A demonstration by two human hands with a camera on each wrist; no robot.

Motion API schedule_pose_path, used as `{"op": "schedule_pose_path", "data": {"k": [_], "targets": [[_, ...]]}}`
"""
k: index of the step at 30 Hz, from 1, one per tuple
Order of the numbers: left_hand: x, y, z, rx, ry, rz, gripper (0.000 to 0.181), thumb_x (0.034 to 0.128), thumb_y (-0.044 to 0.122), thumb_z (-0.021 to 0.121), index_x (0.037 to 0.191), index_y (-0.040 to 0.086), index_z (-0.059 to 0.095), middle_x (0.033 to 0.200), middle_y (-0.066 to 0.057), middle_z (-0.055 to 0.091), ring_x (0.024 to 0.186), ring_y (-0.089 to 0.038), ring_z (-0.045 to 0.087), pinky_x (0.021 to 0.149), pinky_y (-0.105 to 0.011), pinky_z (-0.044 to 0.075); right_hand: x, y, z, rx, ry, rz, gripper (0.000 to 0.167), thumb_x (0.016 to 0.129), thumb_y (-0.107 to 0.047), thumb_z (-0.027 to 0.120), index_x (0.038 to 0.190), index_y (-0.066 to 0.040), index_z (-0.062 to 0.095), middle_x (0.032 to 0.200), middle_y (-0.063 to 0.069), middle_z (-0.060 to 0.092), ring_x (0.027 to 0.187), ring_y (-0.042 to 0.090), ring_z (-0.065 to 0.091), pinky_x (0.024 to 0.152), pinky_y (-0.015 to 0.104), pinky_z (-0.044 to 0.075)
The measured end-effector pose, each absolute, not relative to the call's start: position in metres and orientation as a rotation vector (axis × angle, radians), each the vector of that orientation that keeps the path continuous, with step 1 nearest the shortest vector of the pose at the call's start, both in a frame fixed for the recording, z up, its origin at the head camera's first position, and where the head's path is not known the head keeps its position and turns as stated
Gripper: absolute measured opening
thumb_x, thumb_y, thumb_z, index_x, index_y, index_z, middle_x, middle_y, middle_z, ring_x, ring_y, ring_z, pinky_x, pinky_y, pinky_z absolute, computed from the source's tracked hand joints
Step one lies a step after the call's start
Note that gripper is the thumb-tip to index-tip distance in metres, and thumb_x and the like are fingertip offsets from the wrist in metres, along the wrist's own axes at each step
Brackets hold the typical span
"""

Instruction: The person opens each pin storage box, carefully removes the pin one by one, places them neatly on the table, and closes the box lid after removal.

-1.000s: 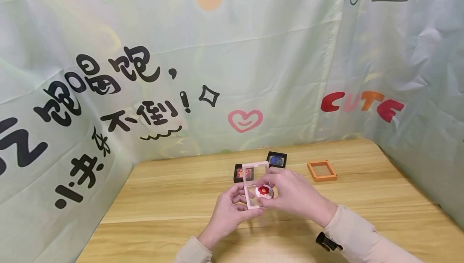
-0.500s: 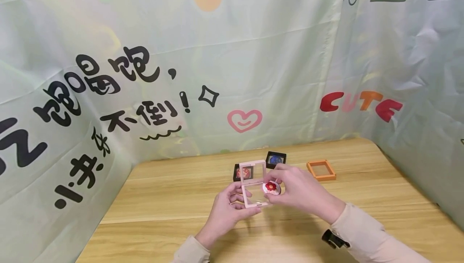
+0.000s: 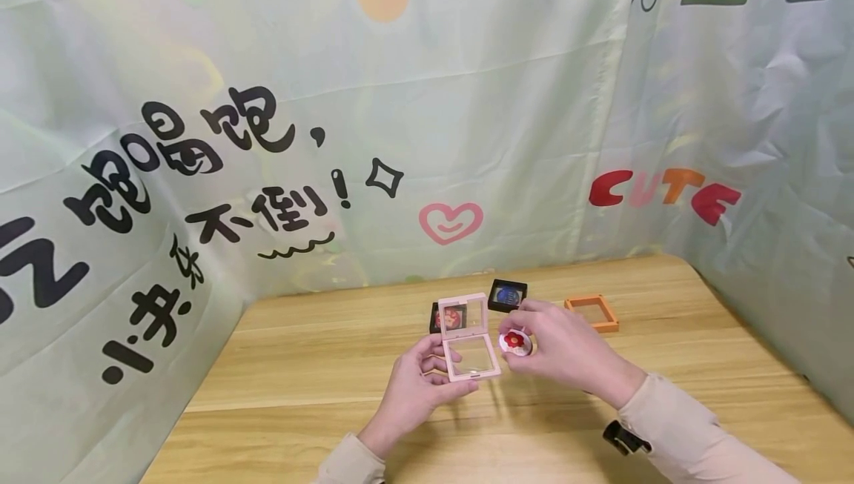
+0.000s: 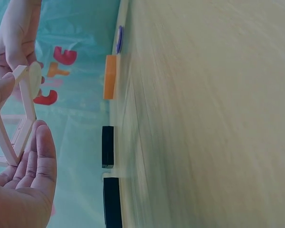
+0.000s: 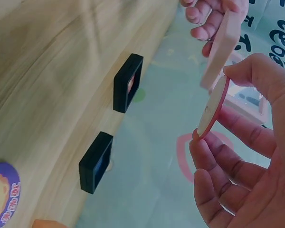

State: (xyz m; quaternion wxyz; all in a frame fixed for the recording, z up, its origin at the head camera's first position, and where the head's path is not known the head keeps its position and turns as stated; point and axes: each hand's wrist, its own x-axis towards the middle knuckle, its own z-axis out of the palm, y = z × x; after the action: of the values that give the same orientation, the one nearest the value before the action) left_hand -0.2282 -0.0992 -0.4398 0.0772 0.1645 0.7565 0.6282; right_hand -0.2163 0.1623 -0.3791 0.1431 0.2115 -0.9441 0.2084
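Observation:
My left hand (image 3: 415, 386) holds a pink hinged display frame (image 3: 475, 376) by its left and lower edges. The frame stands unfolded, with its clear film panels showing. Just right of it, my right hand (image 3: 570, 347) pinches a round white badge (image 3: 515, 342) with a red flower on its front. Badge and frame are apart in the head view. The right wrist view shows the badge's pale back (image 5: 213, 109) held at its rim between thumb and fingertips. From the left wrist, the frame (image 4: 27, 102) sits between thumb and fingers, above the table.
Behind the hands lie a black frame (image 3: 436, 321) with a red round piece and another black frame (image 3: 492, 305) with a blue one. An orange frame (image 3: 598, 327) lies to the right on the wooden table (image 3: 300, 365). A purple round badge (image 5: 14, 187) shows in the right wrist view.
The right hand has drawn the flower badge rightward, from in front of the pink frame's lower half to beside it. The left hand and frame have barely moved.

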Motion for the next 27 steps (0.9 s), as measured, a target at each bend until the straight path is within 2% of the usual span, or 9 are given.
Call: {"op": "schedule_pose_path", "data": {"k": [13,18,25,27], "targets": [[-0.227,-0.099,-0.439,0.491,2.252,1.888,0.07,0.0795,0.012,0.096,0.139,0.002,0.062,0.113,-0.007,0.072,0.089,-0.016,0.073,0.079,-0.022,0.066,-0.223,0.176,-0.394,0.58,-2.792,0.568,0.018,0.081,-0.031,0.088,0.095,-0.029,0.077,0.089,-0.012,0.063,0.07,0.002,0.05,0.056,0.02,0.042],[-0.226,-0.099,-0.439,0.493,2.254,1.888,0.069,0.0795,0.013,0.097,0.138,0.004,0.062,0.115,-0.012,0.072,0.089,-0.016,0.072,0.078,-0.022,0.065,-0.227,0.183,-0.4,0.576,-2.802,0.545,0.018,0.081,-0.031,0.088,0.095,-0.029,0.077,0.088,-0.011,0.063,0.069,0.002,0.049,0.055,0.021,0.041],[-0.227,-0.099,-0.439,0.499,2.266,1.883,0.07,0.0786,0.012,0.097,0.138,0.0,0.062,0.117,-0.017,0.072,0.091,-0.015,0.072,0.08,-0.022,0.066,-0.231,0.192,-0.412,0.574,-2.878,0.542,0.023,0.079,-0.028,0.088,0.099,-0.023,0.078,0.093,-0.006,0.069,0.07,0.006,0.049,0.058,0.023,0.041],[-0.227,-0.099,-0.439,0.504,2.269,1.881,0.07,0.0786,0.012,0.097,0.138,0.001,0.062,0.116,-0.014,0.072,0.091,-0.014,0.072,0.081,-0.022,0.066,-0.232,0.194,-0.416,0.577,-2.9,0.544,0.024,0.078,-0.027,0.088,0.1,-0.023,0.078,0.093,-0.006,0.069,0.071,0.006,0.05,0.059,0.024,0.041]]}}
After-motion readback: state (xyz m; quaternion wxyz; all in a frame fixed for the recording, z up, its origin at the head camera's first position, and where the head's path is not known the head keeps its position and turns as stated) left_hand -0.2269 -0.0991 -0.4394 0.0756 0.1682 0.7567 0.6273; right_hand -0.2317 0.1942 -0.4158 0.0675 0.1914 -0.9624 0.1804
